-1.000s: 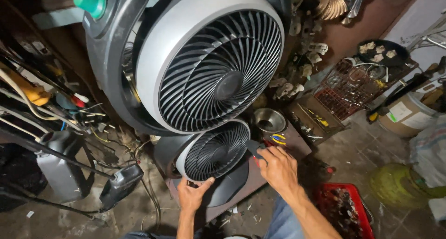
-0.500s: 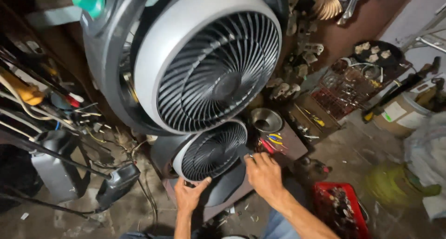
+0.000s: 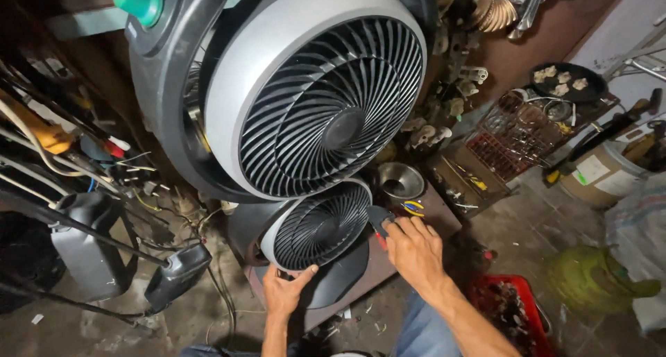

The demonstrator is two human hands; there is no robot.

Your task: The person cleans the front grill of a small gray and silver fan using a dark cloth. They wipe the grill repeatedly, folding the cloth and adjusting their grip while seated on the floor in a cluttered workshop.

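My left hand (image 3: 286, 292) grips small fan (image 3: 320, 225) rim at 7 o'clock. My right hand (image 3: 414, 249) pinches red-handled tool (image 3: 379, 225) at 3 o'clock. Grille still on; removal left, I judge.

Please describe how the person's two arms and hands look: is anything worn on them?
Both forearms are bare, with no sleeves visible. The left hand and the right hand wear no gloves; no ring, watch or bracelet shows. Blue denim trousers are visible below the right arm.

2 round fans: big one (image 3: 316, 100) upper centre, small one (image 3: 319, 225) below it. 2 hands, left (image 3: 286, 291) and right (image 3: 415, 249), lower centre. 1 metal bowl (image 3: 400, 181), 1 red crate (image 3: 513, 312) lower right.
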